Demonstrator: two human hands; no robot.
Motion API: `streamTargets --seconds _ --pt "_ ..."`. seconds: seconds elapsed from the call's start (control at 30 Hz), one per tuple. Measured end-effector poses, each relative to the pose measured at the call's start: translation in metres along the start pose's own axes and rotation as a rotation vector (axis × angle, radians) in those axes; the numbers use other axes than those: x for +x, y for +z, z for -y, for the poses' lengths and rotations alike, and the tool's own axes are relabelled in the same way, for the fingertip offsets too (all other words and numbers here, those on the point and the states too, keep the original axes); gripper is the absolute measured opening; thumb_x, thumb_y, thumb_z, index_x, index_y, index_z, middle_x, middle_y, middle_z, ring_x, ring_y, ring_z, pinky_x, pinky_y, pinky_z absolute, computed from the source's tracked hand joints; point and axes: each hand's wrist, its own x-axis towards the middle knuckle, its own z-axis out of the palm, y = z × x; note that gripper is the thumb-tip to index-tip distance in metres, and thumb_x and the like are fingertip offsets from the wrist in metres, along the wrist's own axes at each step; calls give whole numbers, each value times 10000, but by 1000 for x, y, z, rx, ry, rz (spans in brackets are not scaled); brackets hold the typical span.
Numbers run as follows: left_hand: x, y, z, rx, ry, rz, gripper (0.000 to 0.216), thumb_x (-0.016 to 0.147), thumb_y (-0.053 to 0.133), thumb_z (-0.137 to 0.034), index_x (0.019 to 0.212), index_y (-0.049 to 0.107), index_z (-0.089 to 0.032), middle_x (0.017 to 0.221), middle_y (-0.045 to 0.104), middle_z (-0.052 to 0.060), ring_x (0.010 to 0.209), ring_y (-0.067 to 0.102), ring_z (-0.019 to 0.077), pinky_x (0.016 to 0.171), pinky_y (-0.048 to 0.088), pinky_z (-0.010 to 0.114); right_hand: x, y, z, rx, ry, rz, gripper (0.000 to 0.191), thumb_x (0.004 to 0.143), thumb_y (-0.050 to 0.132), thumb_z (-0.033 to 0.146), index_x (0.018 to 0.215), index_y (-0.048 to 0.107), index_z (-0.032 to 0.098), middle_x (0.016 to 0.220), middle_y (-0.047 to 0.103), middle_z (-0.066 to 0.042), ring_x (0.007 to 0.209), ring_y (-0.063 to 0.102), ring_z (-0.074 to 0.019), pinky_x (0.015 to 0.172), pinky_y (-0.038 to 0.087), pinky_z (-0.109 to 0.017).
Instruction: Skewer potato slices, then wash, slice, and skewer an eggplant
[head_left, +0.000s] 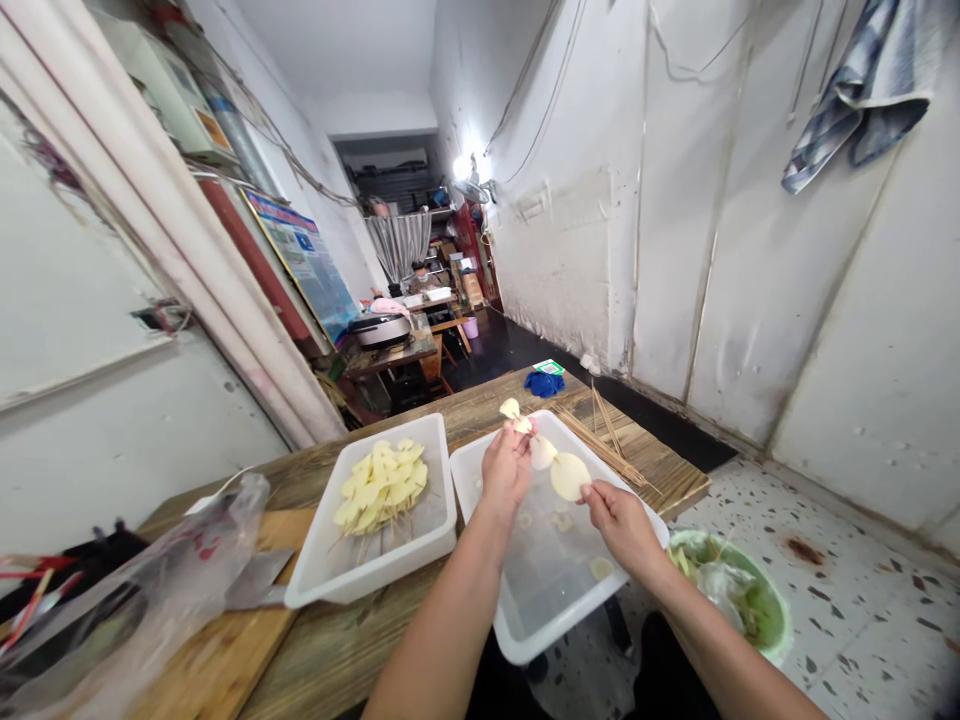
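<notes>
My left hand (pixel 507 462) is closed around a string of thin, pale yellow slices, which look like potato on a skewer; the stick itself is mostly hidden. Between thumb and fingers, my right hand (pixel 618 516) pinches the edge of a large round potato slice (pixel 570 477) at the string's near end. Both hands are above a white plastic tray (pixel 517 625) with a few loose slices (pixel 601 568) on its bottom. To the left stands a second white tray (pixel 444 510), holding a heap of skewered slices (pixel 381 482) with stick ends pointing toward me.
Thin wooden sticks (pixel 611 455) lie on the table beyond the right tray, near a blue cloth-like bundle (pixel 544 384). A cutting board (pixel 217 640), a knife (pixel 259 580) and a plastic bag (pixel 161 600) are at left. A green bin (pixel 776 610) stands on the floor at right.
</notes>
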Motion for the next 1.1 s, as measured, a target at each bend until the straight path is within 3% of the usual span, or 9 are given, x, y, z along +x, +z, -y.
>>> streamTargets --seconds 0.3,0.5,0.67,0.8,0.97,1.1 --pt "1 3 -5 -22 -49 -11 131 943 467 -166 888 579 -127 742 671 63 622 628 109 705 498 227 0 1 1 -6 15 65 449 873 347 557 699 556 200 529 445 15 517 430 -158 519 303 -264" --pt "-7 6 6 136 -18 89 130 976 390 -239 941 499 -178 868 713 109 862 691 189 874 491 349 -1 -1 4 17 41 30 448 864 353 577 679 528 207 509 397 29 503 414 -155 525 304 -272" --pt "-10 7 5 99 -41 135 201 989 361 -284 912 515 -181 993 711 137 939 679 195 879 491 339 2 0 5 92 59 42 466 851 373 602 713 565 200 500 384 40 475 386 -143 497 298 -267" --pt "-6 2 -1 84 -30 115 324 978 388 -399 967 584 -142 1049 692 161 960 662 193 879 489 306 4 1 1 154 85 40 484 838 392 621 723 580 190 490 372 51 447 337 -124 468 275 -258" --pt "4 -5 -11 43 17 -44 344 979 397 -395 1150 569 -151 1165 649 156 1003 642 175 829 497 267 2 -2 -1 194 75 68 484 841 408 624 715 572 186 485 337 65 446 303 -113 464 262 -252" --pt "10 -8 -21 -28 17 -10 376 988 344 -419 1123 577 -155 1164 642 155 1006 638 179 777 502 254 0 -4 1 171 44 162 464 839 420 595 687 575 184 486 327 63 463 312 -115 469 266 -247"
